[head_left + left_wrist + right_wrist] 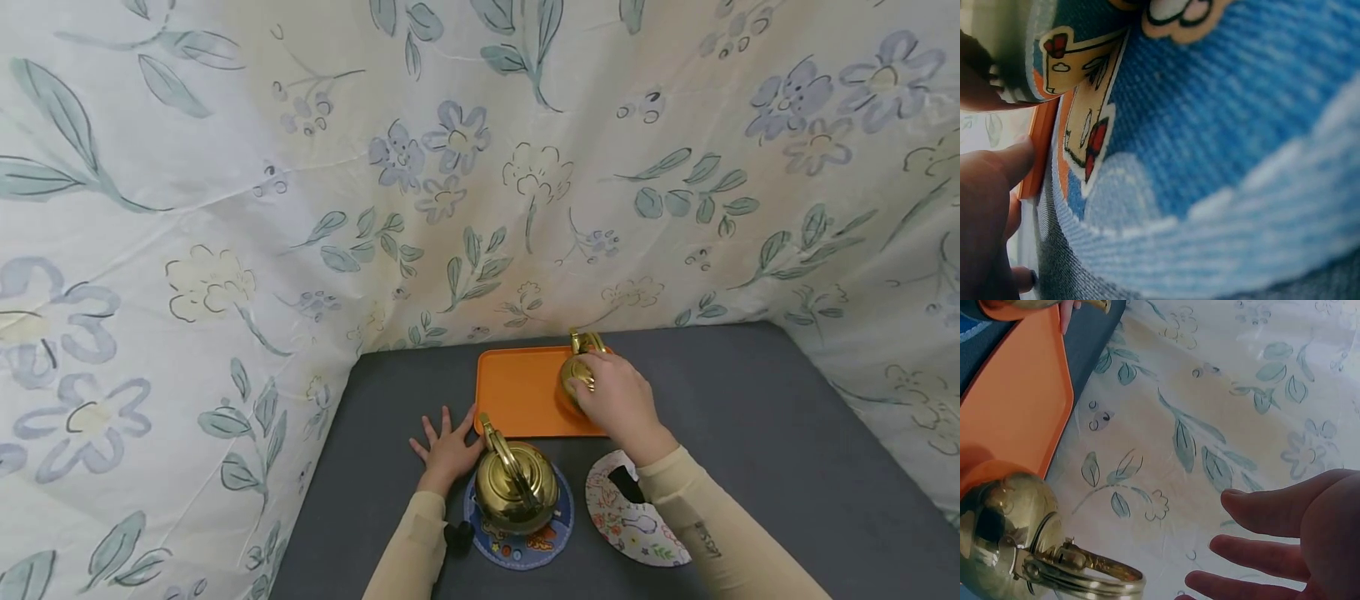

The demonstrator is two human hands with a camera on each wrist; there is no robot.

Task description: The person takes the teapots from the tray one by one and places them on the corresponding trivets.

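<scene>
- The right hand (621, 406) is over a shiny gold-coloured metal kettle (1010, 525), and hides part of it; in the right wrist view its fingers are straight, apart from each other and from the kettle.
- This kettle stands at the right end of an orange rectangular tray (517, 387).
- The left hand (450, 454) has its fingers spread, at the tray's left edge.
- A second gold-coloured metal kettle (513, 492) covers much of a round blue patterned mat (517, 560).
- The right sleeve (701, 517) partly hides a white patterned mat (637, 533).

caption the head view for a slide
Right hand by a kettle on an orange tray, left hand by another kettle on a blue mat.
</scene>
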